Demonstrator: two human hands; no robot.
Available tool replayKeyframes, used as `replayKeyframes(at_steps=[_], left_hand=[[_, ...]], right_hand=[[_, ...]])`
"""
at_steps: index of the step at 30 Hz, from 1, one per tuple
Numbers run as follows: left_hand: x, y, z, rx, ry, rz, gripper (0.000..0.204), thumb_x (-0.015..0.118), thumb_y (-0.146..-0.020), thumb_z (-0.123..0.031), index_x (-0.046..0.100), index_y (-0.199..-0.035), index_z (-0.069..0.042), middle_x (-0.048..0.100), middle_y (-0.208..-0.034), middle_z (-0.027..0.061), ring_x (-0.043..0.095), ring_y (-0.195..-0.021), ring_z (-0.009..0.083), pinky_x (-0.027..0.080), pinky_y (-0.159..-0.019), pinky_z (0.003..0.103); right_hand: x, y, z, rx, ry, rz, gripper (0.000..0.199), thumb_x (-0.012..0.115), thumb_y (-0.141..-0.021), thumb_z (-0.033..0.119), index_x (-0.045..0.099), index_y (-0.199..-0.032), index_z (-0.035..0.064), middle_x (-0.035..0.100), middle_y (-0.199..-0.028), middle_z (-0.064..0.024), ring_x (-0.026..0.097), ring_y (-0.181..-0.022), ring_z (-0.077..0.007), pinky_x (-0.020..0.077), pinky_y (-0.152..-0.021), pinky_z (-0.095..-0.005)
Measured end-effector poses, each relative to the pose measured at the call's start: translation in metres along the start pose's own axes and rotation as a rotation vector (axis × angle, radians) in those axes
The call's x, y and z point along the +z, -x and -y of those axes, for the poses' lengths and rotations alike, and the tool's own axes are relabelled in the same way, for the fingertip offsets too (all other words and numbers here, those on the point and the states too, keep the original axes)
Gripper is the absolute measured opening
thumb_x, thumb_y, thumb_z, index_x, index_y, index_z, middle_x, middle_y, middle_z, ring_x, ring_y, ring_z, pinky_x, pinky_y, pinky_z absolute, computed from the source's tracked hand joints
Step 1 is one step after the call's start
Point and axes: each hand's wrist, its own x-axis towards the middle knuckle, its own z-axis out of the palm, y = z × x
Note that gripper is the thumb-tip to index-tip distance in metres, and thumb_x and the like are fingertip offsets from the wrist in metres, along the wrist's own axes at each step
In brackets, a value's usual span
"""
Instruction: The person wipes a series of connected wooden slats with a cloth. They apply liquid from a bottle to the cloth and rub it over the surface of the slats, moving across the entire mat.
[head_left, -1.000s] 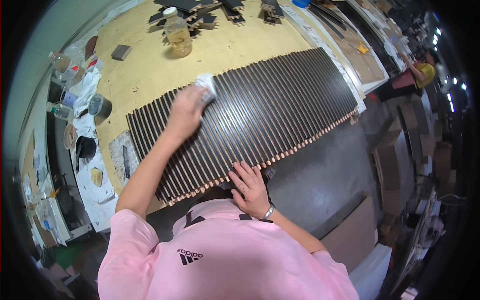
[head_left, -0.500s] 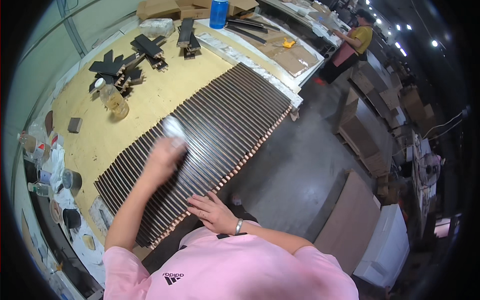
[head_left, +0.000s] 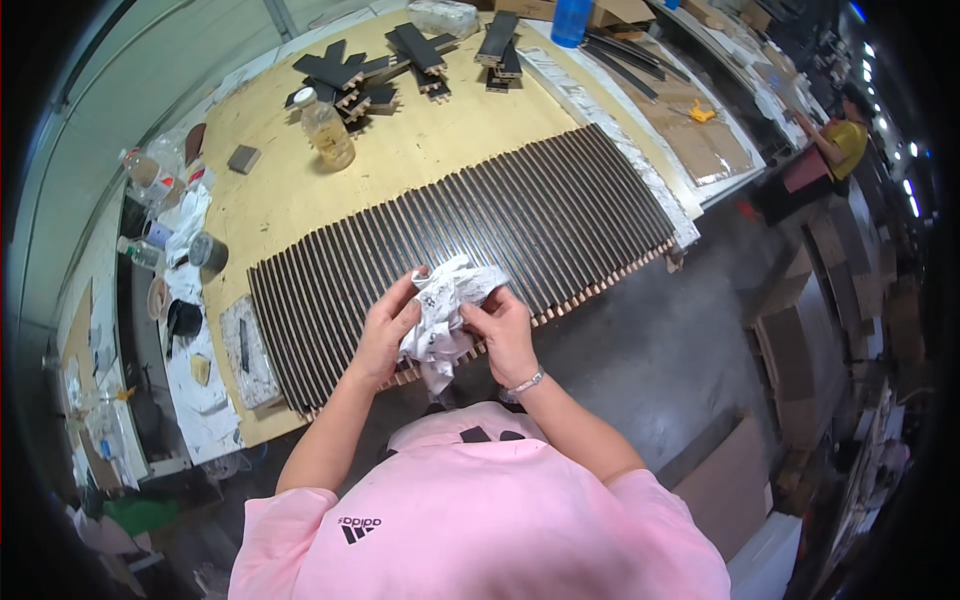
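Note:
A crumpled white cloth (head_left: 440,318) with dark marks is held up in front of me, over the near edge of the strips. My left hand (head_left: 383,332) grips its left side and my right hand (head_left: 508,338) pinches its right side, a bracelet on that wrist. Beneath lies a long row of dark narrow wooden strips (head_left: 570,205), packed side by side, their pale cut ends facing me. Part of the row's near edge is hidden by my hands and the cloth.
Stacked dark wood pieces (head_left: 415,50) lie at the back of the yellow table (head_left: 225,215). A capped bottle (head_left: 325,130) stands before them, and a small grey block (head_left: 243,159) sits left. Cups and bottles line the left edge. A co-worker (head_left: 845,145) stands far right.
My left hand has brought the cloth from the middle of the strips back toward me. My right hand has left the near edge and now holds the cloth too. The view has shifted.

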Motion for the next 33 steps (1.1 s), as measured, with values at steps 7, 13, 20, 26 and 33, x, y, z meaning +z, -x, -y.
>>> replayKeyframes(at_steps=[7,13,20,26,33], left_hand=[[-0.009,0.029,0.001,0.070,-0.076,-0.404,0.011,0.069,-0.089,-0.003,0.070,-0.100,0.000,0.071,-0.089,0.0022,0.064,-0.080,0.0074,0.050,-0.075,0.023],[0.026,0.039,-0.002,0.013,-0.103,-0.287,0.037,0.067,-0.095,-0.013,0.058,-0.128,0.002,0.068,-0.095,0.0004,0.059,-0.082,0.0048,0.046,-0.071,0.021],[0.036,0.030,0.005,0.022,-0.107,-0.423,0.024,0.068,-0.095,-0.011,0.065,-0.114,0.002,0.069,-0.094,0.0009,0.060,-0.080,0.0053,0.048,-0.071,0.023],[0.031,0.026,-0.001,0.223,-0.314,-0.556,0.033,0.069,-0.087,-0.003,0.066,-0.120,0.000,0.068,-0.116,0.0064,0.063,-0.102,0.0133,0.048,-0.089,0.027],[0.031,0.012,-0.001,0.127,-0.355,-0.403,0.015,0.068,-0.091,-0.011,0.070,-0.101,0.000,0.070,-0.090,0.0022,0.062,-0.079,0.0098,0.049,-0.073,0.025]], right_hand=[[-0.021,-0.027,0.017,-0.030,0.143,0.093,0.025,0.062,-0.087,-0.006,0.068,-0.111,-0.0001,0.071,-0.101,-0.0052,0.068,-0.083,-0.0115,0.0561,-0.069,-0.0259],[-0.012,-0.030,0.020,0.083,0.029,0.123,0.023,0.056,-0.090,-0.005,0.068,-0.109,-0.0002,0.072,-0.103,-0.0088,0.071,-0.090,-0.0181,0.0588,-0.074,-0.0304],[-0.022,-0.046,0.019,0.238,-0.216,0.392,0.026,0.050,-0.095,0.004,0.063,-0.116,-0.0032,0.070,-0.113,-0.0123,0.067,-0.106,-0.0232,0.0511,-0.097,-0.0383],[-0.039,-0.047,0.027,0.298,-0.291,0.333,0.030,0.045,-0.098,0.011,0.063,-0.118,-0.0022,0.069,-0.115,-0.0114,0.066,-0.107,-0.0213,0.0502,-0.099,-0.0381],[-0.045,-0.062,0.032,0.304,-0.343,0.336,0.028,0.047,-0.094,0.008,0.065,-0.113,-0.0032,0.070,-0.111,-0.0106,0.066,-0.103,-0.0201,0.0504,-0.096,-0.0356]])
